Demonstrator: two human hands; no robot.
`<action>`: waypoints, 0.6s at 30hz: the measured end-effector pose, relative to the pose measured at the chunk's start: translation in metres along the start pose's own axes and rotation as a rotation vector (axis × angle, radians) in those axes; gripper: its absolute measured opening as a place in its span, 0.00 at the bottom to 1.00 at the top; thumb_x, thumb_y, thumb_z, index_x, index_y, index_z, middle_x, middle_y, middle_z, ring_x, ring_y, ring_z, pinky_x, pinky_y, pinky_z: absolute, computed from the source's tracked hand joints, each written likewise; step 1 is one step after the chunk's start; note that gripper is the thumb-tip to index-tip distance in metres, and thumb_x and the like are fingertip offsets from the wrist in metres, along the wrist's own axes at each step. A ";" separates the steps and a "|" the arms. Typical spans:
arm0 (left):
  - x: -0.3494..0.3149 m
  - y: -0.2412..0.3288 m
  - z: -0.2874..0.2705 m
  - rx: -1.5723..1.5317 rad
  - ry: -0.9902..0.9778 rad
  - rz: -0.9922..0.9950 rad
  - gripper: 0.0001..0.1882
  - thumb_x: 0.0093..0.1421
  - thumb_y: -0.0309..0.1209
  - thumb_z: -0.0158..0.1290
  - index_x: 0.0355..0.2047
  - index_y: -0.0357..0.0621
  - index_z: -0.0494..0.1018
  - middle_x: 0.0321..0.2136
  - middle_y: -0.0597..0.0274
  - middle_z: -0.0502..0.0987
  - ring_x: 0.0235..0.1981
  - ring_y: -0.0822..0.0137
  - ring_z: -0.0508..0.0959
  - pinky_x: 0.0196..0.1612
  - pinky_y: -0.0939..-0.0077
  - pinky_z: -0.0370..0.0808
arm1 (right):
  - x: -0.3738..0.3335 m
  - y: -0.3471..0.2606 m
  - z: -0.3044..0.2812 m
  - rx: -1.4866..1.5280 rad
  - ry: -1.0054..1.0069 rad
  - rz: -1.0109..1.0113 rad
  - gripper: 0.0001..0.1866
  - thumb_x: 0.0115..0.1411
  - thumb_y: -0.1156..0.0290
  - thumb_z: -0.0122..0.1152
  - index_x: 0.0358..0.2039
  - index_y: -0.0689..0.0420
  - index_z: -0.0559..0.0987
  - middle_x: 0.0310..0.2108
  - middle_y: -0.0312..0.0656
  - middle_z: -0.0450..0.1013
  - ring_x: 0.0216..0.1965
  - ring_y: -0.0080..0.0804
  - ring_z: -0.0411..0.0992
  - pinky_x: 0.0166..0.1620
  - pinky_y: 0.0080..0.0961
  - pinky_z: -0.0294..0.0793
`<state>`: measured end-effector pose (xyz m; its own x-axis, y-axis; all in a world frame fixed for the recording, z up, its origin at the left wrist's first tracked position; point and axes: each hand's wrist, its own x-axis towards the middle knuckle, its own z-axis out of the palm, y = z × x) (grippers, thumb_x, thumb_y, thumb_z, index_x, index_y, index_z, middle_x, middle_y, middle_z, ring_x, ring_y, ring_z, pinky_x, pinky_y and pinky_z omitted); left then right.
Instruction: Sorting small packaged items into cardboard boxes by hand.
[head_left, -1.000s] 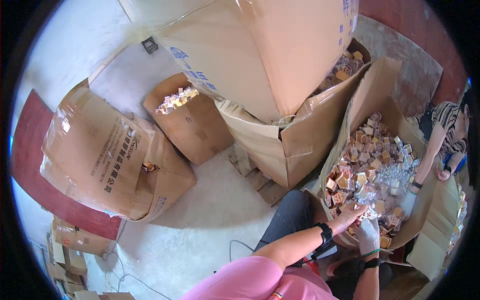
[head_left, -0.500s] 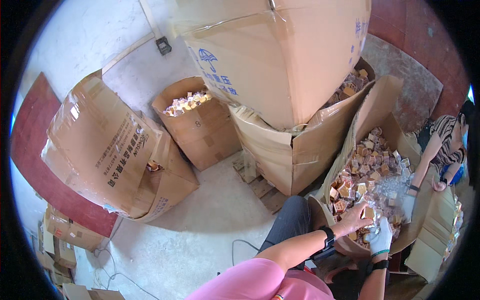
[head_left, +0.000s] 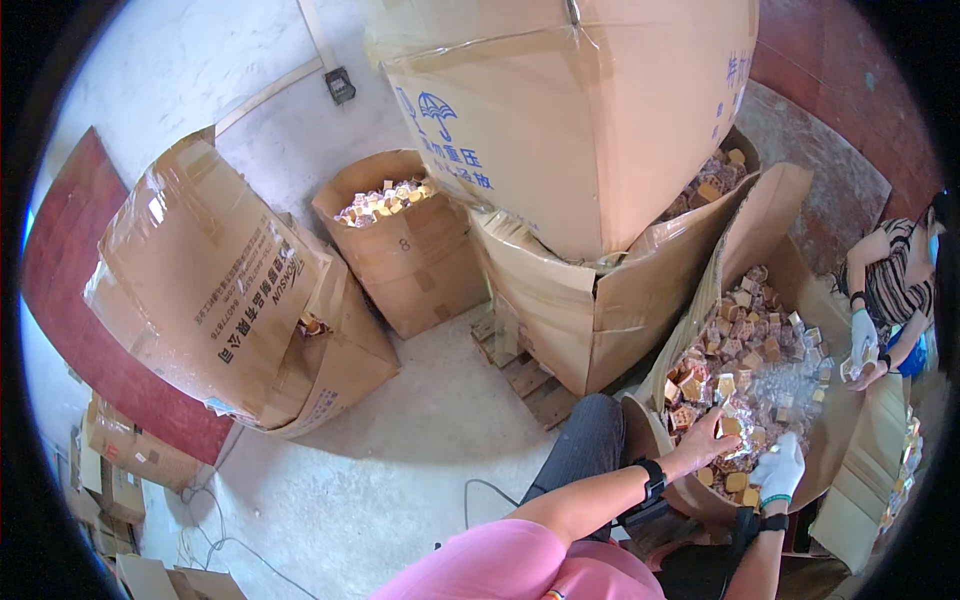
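Note:
My bare left hand [head_left: 702, 445] is closed on a small tan block [head_left: 730, 427], held over a big open carton [head_left: 840, 452]. Beside it, my right hand [head_left: 780, 468] wears a white glove, its fingers curled together low over the pile. Whatever is in those fingers is too small to make out. Below both hands lies a heap of small tan and brown blocks [head_left: 762, 328], many in clear plastic. Loose clear wrappers [head_left: 785, 388] cover the heap's right side.
A co-worker's hands [head_left: 865, 345], one gloved, hold something clear at the carton's right edge. Ahead, a huge carton [head_left: 510, 120] rests on another filled carton [head_left: 640, 310] above a wooden pallet [head_left: 530, 378]. Further cartons [head_left: 405, 260] stand left. A cable [head_left: 225, 535] crosses the floor.
My right hand has moved a little right and away from the block in my left hand. The co-worker's gloved hand has drawn back out of the carton.

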<state>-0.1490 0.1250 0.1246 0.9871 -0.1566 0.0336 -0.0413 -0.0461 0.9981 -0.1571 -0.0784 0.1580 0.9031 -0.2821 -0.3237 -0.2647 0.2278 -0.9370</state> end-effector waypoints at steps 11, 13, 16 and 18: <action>0.002 -0.005 0.002 0.057 0.060 0.020 0.26 0.51 0.41 0.55 0.42 0.37 0.61 0.38 0.44 0.71 0.42 0.54 0.71 0.45 0.64 0.66 | 0.036 0.040 -0.020 -0.640 0.097 -0.394 0.04 0.56 0.70 0.49 0.26 0.55 0.69 0.17 0.31 0.62 0.15 0.20 0.60 0.18 0.20 0.61; 0.002 -0.001 0.004 -0.049 0.009 -0.042 0.26 0.50 0.41 0.56 0.43 0.37 0.61 0.39 0.44 0.70 0.43 0.54 0.71 0.45 0.65 0.65 | 0.014 0.022 0.003 -0.271 0.133 -0.183 0.06 0.57 0.68 0.49 0.24 0.52 0.69 0.15 0.31 0.60 0.10 0.20 0.56 0.12 0.21 0.57; 0.003 -0.004 0.001 -0.030 -0.002 -0.015 0.27 0.49 0.40 0.56 0.44 0.38 0.61 0.40 0.47 0.69 0.44 0.56 0.70 0.48 0.67 0.64 | -0.025 0.003 0.038 -0.057 -0.052 0.044 0.15 0.58 0.53 0.47 0.21 0.48 0.66 0.11 0.28 0.57 0.09 0.20 0.54 0.10 0.19 0.55; 0.004 -0.001 -0.001 0.032 -0.059 -0.019 0.27 0.50 0.39 0.56 0.45 0.38 0.61 0.43 0.49 0.67 0.47 0.57 0.67 0.52 0.68 0.61 | -0.020 0.009 0.034 -0.107 -0.134 0.142 0.20 0.58 0.43 0.41 0.23 0.46 0.67 0.09 0.29 0.55 0.08 0.21 0.53 0.10 0.23 0.55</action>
<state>-0.1449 0.1255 0.1237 0.9770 -0.2130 0.0105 -0.0284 -0.0812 0.9963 -0.1663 -0.0394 0.1607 0.8893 -0.1258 -0.4397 -0.4203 0.1541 -0.8942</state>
